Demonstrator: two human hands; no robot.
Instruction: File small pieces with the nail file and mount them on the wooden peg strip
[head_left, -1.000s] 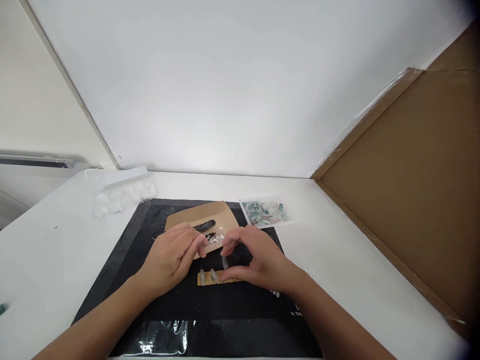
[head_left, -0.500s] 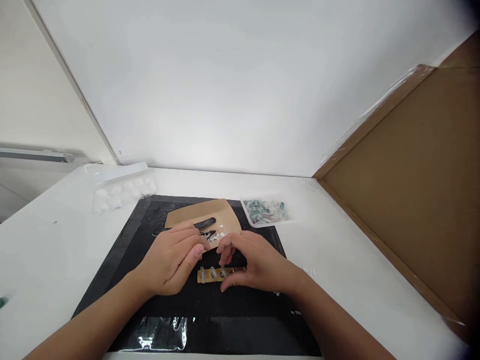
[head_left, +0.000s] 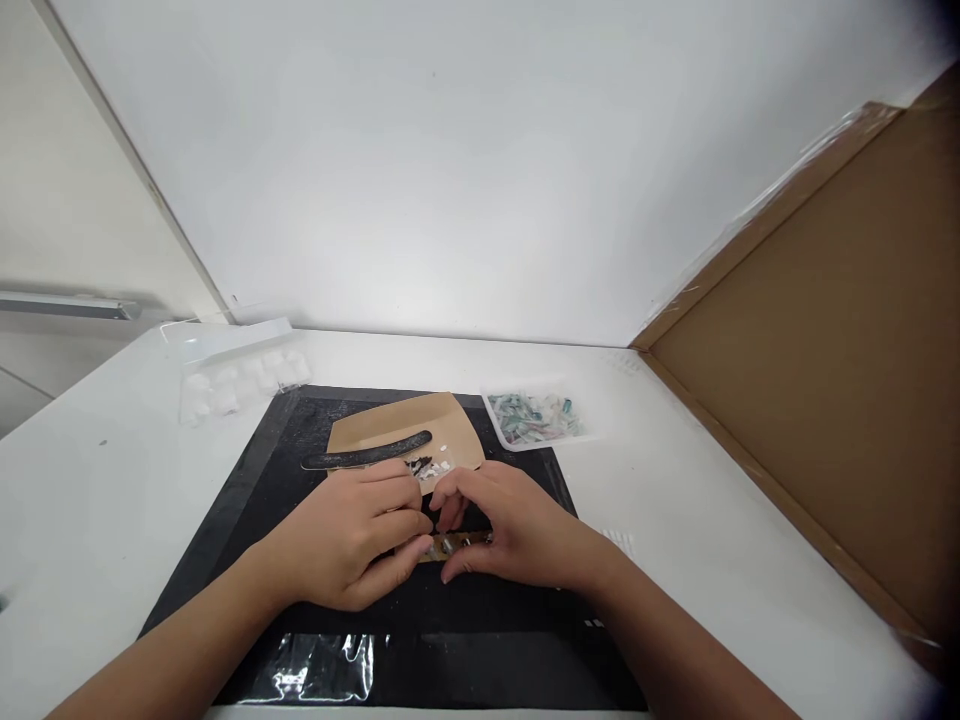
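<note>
A narrow yellow-brown strip [head_left: 431,550] carrying several clear nail tips lies low over the black mat [head_left: 465,610]. My right hand [head_left: 517,525] is closed about the strip's right end, with the thumb along the near side and fingers curled behind. At the left end, my left hand [head_left: 367,540] has its thumb and index finger pinched together, covering that part of the strip; whatever sits between the fingertips is hidden. Just behind the hands, a tan paper tray [head_left: 461,430] holds white and dark flakes [head_left: 433,468]. A dark curved nail file [head_left: 367,452] rests across it.
A white tub [head_left: 536,418] filled with green and clear pieces stands behind the mat on the right. To the back left is a clear plastic package [head_left: 240,385] with white lumps. Cardboard [head_left: 810,370] borders the white table on the right.
My left hand has moved right and down from the paper tray onto the strip's left end, uncovering more of the nail file. The right hand keeps its hold.
</note>
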